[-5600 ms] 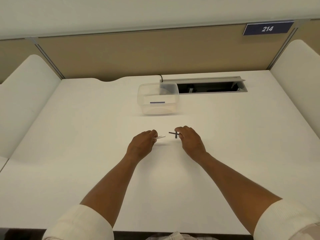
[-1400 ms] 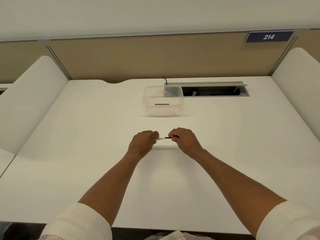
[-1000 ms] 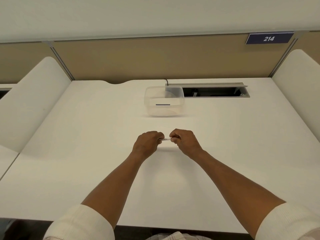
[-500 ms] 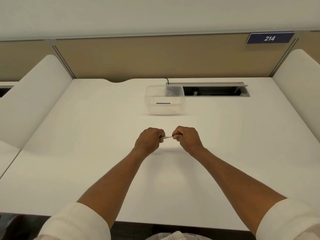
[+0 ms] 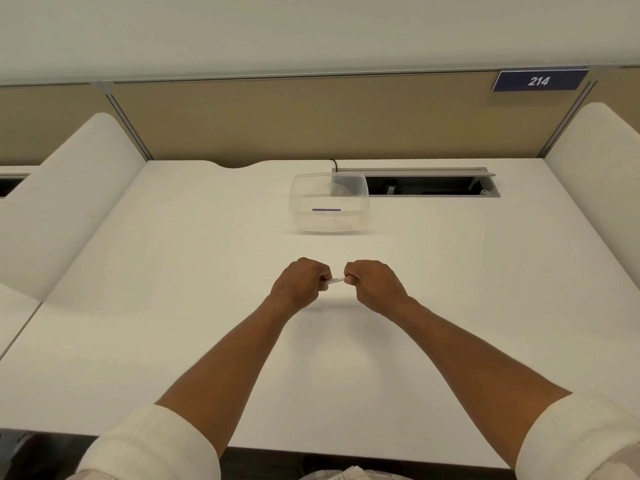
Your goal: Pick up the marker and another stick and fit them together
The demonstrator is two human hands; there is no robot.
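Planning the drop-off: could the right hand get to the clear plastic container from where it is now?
Probably yes. The right hand and left hand both grip a small white pen-like stick; only bare white desk lies between them and the clear plastic container.

My white desk point(image 5: 173, 306) fills most of the frame. In the upper middle a clear plastic container point(image 5: 329, 206) stands on it, just left of an open cable slot point(image 5: 429, 186) at the far edge.
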